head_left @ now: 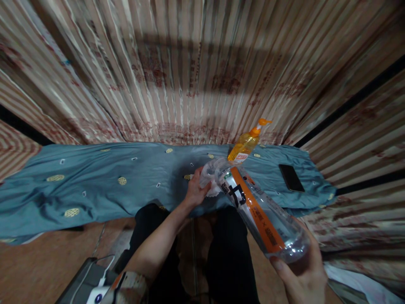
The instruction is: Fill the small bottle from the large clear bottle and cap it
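Observation:
A large clear plastic bottle with an orange and silver label is held tilted above the cloth-covered surface. My right hand is closed around its base, at the lower right. At the other end, my left hand grips the clear upper part of the bottle; blur hides the exact shape of the neck. A crumpled white tissue shows just beneath the left fingers, and I cannot tell whether they hold it too. Behind the bottle's upper end stands a pump bottle of yellow-orange liquid with an orange pump top.
A blue-green patterned cloth covers the long narrow surface. A black phone lies toward its right end. Striped curtains hang behind and at both sides. At the lower left, a white plugged-in device sits near my left arm.

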The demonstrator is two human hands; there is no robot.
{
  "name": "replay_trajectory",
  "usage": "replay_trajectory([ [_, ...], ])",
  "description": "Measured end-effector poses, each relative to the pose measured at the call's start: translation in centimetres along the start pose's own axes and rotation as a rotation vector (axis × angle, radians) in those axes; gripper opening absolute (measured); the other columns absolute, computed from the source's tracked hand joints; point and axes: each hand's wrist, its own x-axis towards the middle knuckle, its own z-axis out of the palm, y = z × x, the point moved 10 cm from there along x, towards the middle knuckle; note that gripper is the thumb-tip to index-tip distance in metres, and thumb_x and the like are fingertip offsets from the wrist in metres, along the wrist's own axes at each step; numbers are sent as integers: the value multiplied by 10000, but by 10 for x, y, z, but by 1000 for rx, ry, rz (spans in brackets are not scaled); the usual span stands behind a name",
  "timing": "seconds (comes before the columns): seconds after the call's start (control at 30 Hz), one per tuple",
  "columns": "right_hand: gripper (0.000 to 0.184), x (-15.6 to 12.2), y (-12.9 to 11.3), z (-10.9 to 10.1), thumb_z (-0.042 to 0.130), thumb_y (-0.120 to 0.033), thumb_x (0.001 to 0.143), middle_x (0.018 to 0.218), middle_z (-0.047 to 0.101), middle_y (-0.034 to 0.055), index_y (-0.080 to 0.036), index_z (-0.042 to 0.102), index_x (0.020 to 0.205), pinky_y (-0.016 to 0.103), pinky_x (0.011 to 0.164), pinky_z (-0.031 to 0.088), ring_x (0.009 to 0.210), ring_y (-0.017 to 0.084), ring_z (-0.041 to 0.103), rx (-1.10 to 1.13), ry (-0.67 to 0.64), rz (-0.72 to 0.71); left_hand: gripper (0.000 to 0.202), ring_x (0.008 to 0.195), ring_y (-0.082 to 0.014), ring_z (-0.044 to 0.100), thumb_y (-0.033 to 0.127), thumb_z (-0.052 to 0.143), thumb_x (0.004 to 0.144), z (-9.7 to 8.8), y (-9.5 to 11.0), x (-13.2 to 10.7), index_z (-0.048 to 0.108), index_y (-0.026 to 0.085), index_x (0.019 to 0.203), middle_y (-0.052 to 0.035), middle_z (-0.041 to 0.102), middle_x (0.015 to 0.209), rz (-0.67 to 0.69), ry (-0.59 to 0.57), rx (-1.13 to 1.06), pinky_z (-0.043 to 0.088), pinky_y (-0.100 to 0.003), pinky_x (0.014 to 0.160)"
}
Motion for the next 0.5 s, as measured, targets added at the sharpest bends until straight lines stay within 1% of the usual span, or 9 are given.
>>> replay_trajectory([
  [0.1,938,0,-3,1,821,-433,590,1344,568,113,-203,438,1414,397,958,493,1188,322,578,-3,-2,-17,550,1027,-256,661,403,658,792,1,-1,0,472,191,1264,-92,659,1141,2,-4,3,529,-406,939],
  [0.23,938,0,-4,0,828,-441,579,1315,583,109,-199,451,1403,401,961,490,1177,324,579,-12,13,-13,548,1058,-262,650,409,655,787,0,0,1,476,188,1256,-97,654,1161,10,3,14,518,-416,957],
  [0.33,935,0,-5,-2,831,-449,576,1302,591,103,-199,458,1397,399,965,486,1176,323,577,-25,22,-16,539,1053,-262,652,391,654,784,0,1,0,477,187,1251,-96,657,1157,10,5,8,516,-424,963],
  [0.5,917,0,-7,-1,824,-445,592,1298,592,101,-199,456,1395,400,970,486,1175,315,578,-33,15,-41,526,1037,-252,661,345,666,781,0,0,1,485,205,1255,-78,661,1143,0,4,3,528,-406,945],
])
